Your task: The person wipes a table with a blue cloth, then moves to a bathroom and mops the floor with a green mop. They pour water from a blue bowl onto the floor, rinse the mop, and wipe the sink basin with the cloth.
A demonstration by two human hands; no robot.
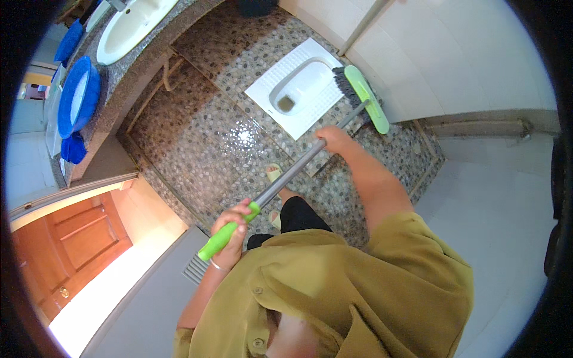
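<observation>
My left hand (pixel 232 232) is closed around the bright green grip at the end of a broom's grey metal pole (pixel 291 172). Farther along the same pole, my right hand (pixel 335 139) holds it near the head. The light green broom head (pixel 368 99) with dark bristles is tilted beside the right rim of a white ceramic squat toilet (pixel 264 91); the bristles overlap the rim, and whether they touch it I cannot tell. A little dark water shows in the bowl.
Wet-looking pebble-pattern flooring (pixel 192 129) surrounds the toilet, with a raised step edge. A stone counter at upper left bears a white sink (pixel 134 27) and a blue basin (pixel 91 96), with a blue cloth beside it. White walls stand at right, a wooden door (pixel 85 237) at lower left.
</observation>
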